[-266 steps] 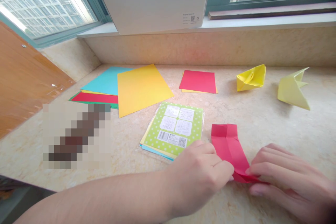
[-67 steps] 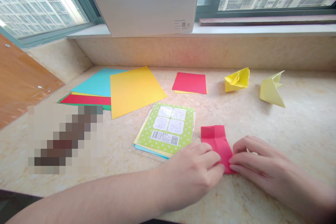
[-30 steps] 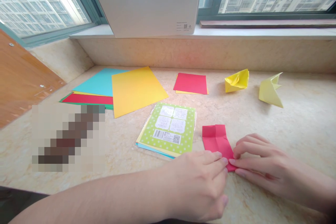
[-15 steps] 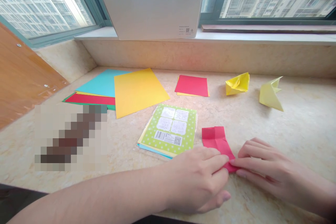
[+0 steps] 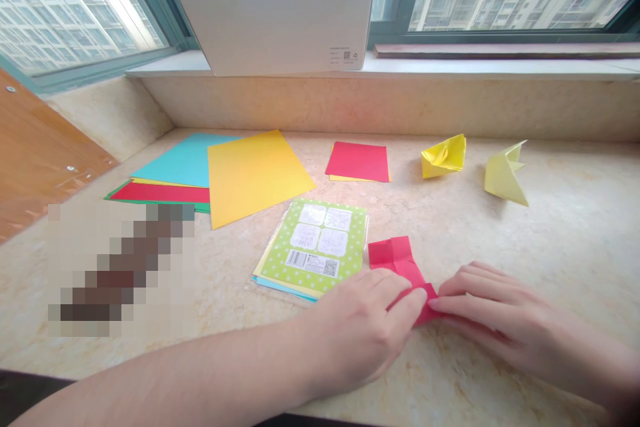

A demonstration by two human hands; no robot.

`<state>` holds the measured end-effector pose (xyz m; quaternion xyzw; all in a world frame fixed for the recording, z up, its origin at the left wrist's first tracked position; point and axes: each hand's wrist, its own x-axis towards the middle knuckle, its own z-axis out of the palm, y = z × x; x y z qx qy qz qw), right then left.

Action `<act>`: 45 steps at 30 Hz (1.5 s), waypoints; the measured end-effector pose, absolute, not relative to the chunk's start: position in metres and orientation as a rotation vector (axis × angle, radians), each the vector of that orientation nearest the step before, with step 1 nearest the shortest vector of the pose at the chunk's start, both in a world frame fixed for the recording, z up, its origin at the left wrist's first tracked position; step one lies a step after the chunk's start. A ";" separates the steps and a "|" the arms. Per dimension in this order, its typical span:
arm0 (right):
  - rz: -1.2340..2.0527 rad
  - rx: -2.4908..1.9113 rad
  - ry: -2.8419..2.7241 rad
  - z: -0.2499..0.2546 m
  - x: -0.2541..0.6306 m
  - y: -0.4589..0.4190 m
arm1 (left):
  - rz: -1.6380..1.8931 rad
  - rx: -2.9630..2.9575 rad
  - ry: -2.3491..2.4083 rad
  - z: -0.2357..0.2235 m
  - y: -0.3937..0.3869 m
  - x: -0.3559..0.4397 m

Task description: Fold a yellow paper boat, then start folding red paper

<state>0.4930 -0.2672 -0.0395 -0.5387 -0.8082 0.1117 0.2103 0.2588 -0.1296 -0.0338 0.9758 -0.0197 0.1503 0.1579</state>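
A folded strip of red origami paper [image 5: 391, 252] with crease lines lies on the stone counter, its near part covered by my hands. My left hand [image 5: 367, 323] presses down on it from the left, fingers held together and curled over it; its thumb is hidden. From the right, my right hand [image 5: 485, 303] pinches the near right corner, where a small flap lifts beside the left fingertips. Just left of the strip is a green polka-dot packet of paper [image 5: 324, 260] in clear wrap, partly behind my left hand.
Large yellow sheet [image 5: 257, 177], blue sheet [image 5: 180, 160] and other coloured sheets are stacked back left. Red squares [image 5: 357, 160] lie mid-back, with a yellow folded boat-like piece [image 5: 444, 157] and a pale yellow folded piece [image 5: 504, 177] to the right. A white box [image 5: 275, 30] stands on the sill.
The view has shifted slightly, so the scene sits further left. My left thumb, visible earlier, is tucked out of sight. A small flap at the strip's near corner now stands up between my fingers.
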 end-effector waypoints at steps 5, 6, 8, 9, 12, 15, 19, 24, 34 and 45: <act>0.251 -1.365 -2.242 -0.031 0.488 -0.266 | 0.495 2.731 0.009 -0.034 -0.132 0.258; 0.251 -1.346 -2.245 -0.030 0.488 -0.266 | 0.505 2.711 0.012 -0.034 -0.132 0.258; 0.255 -1.313 -2.259 -0.029 0.486 -0.266 | 0.488 2.674 0.009 -0.033 -0.132 0.258; 0.259 -1.301 -2.268 -0.029 0.485 -0.266 | 0.468 2.656 0.006 -0.033 -0.132 0.258; 0.276 -1.285 -2.277 -0.029 0.483 -0.266 | 0.437 2.609 0.004 -0.034 -0.131 0.258; 0.295 -1.278 -2.269 -0.029 0.481 -0.266 | 0.474 2.582 0.022 -0.035 -0.130 0.258; 0.350 -1.298 -2.249 -0.030 0.482 -0.265 | 0.357 2.611 0.035 -0.034 -0.129 0.257; 0.338 -1.384 -2.218 -0.030 0.483 -0.260 | 0.315 2.650 -0.074 -0.033 -0.126 0.256; 0.175 -1.413 -2.240 -0.033 0.478 -0.256 | 0.355 2.680 -0.206 -0.038 -0.123 0.258; 0.210 -1.457 -2.236 -0.032 0.477 -0.255 | 0.440 2.537 -0.031 -0.032 -0.129 0.255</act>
